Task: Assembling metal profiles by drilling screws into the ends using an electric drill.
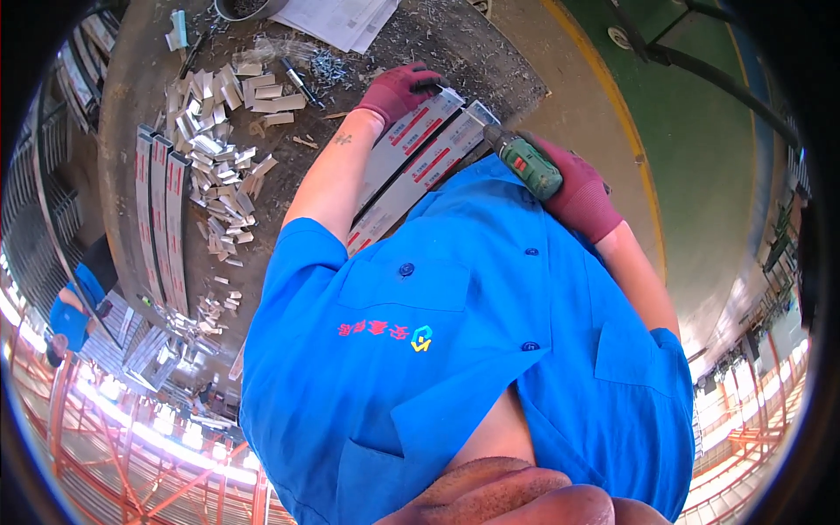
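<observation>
In a maroon glove with dark fingertips, my left hand (402, 92) closes over the far end of a long metal profile (411, 131) with red-and-white protective film. A second filmed profile (451, 149) lies right beside it, with a dark gap between the two. My right hand (577, 184), also gloved, grips a green cordless drill (532, 171). The drill's bit points at the far end of the second profile; whether it touches cannot be made out. The near ends of both profiles pass out of sight behind my blue shirt.
Small cut metal pieces (210, 149) lie heaped on the worktable's left. Beside them are three filmed profiles (162, 219). Farther back are loose screws (328, 66), a dark pen-like tool (300, 81), papers (341, 22) and a bowl (245, 9). Another person (83, 297) bends at far left.
</observation>
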Action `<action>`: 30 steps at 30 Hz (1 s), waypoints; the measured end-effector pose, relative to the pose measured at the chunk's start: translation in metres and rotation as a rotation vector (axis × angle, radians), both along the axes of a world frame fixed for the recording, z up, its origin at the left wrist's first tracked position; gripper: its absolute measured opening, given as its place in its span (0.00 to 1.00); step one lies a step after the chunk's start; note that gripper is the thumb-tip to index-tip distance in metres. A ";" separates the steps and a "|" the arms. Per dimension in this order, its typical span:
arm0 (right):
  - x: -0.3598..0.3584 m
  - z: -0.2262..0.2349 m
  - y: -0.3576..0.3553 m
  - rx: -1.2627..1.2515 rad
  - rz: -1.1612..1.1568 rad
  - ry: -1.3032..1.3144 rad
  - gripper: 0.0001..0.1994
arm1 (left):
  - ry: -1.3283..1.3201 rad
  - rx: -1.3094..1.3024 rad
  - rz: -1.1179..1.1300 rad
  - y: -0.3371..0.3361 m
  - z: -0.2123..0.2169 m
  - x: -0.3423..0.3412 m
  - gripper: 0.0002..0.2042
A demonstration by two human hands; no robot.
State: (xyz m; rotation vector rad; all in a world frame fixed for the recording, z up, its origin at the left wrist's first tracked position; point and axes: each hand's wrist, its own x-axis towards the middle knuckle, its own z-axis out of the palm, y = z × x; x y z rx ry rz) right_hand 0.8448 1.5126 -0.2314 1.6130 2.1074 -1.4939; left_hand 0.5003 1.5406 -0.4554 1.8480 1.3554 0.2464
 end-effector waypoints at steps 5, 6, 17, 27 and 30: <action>-0.008 -0.005 0.000 0.021 0.060 -0.033 0.30 | -0.035 0.035 -0.038 0.001 -0.002 0.003 0.15; -0.009 -0.007 -0.002 0.018 0.055 -0.035 0.30 | -0.055 0.074 -0.018 0.000 -0.002 0.005 0.14; -0.014 -0.024 -0.008 0.060 0.063 -0.036 0.33 | -0.067 0.038 -0.071 0.004 -0.008 0.001 0.16; -0.017 -0.028 -0.007 0.066 0.060 -0.026 0.31 | -0.053 0.064 -0.066 0.002 -0.012 0.003 0.16; -0.019 -0.025 -0.004 0.012 0.040 -0.030 0.30 | -0.034 0.067 -0.071 0.002 -0.011 0.003 0.16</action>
